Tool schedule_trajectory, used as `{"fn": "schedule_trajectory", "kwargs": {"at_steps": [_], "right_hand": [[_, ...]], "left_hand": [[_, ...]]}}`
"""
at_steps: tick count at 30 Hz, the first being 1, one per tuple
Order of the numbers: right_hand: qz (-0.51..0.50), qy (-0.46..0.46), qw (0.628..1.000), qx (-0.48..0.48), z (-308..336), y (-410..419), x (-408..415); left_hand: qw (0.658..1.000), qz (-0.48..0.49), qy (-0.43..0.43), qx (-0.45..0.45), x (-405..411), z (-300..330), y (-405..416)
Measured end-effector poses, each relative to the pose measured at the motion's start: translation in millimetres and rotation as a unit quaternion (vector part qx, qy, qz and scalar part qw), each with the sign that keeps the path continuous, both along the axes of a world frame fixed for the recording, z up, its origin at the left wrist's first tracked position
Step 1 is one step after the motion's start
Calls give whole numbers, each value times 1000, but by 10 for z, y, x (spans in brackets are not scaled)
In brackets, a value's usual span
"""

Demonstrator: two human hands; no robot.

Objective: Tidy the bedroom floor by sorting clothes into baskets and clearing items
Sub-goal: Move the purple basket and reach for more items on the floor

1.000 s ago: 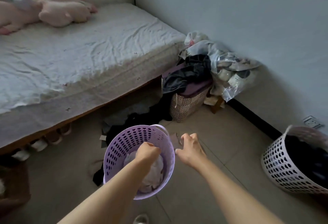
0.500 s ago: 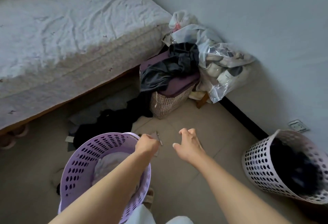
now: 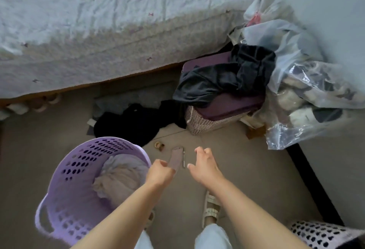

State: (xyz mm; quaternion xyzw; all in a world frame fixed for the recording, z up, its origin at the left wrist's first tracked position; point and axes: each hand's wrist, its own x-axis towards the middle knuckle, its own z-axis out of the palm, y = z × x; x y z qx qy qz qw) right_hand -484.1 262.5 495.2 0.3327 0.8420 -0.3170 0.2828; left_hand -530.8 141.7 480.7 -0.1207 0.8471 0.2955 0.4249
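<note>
**Desk:** Any brands or writing legible?

**Photographer:** None readable anywhere. Nearest the lens, two bare forearms reach down over pale trousers and a cream strapped sandal. The left hand is clenched in a fist beside the rim of a lilac perforated plastic laundry basket holding a bundle of cream and white cloth; whether it grips anything, I cannot tell. The right hand hangs released, fingers curled, holding nothing.

**Desk:** And past the hands?

**Photographer:** A small pinkish sock-like item and a thin pen-like stick lie on the beige floor, partly covered by the left hand; a small round object is too blurred to name. Beyond, black clothes spill from under the bed. A woven basket carries dark garments, beside a clear plastic bag with indistinct contents. A white perforated basket is cut off at bottom right.
</note>
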Motion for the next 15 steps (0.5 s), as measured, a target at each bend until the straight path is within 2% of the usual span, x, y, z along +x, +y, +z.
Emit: {"fn": "schedule_trajectory", "kwargs": {"at_steps": [5,15], "right_hand": [[62,-20,998,-6,-477,498,-35],[130,-43,990,-20,-1783,585,-151]], "left_hand": [[997,69,-3,-26,207,-418,415],[995,59,13,-75,185,-1597,633]]}}
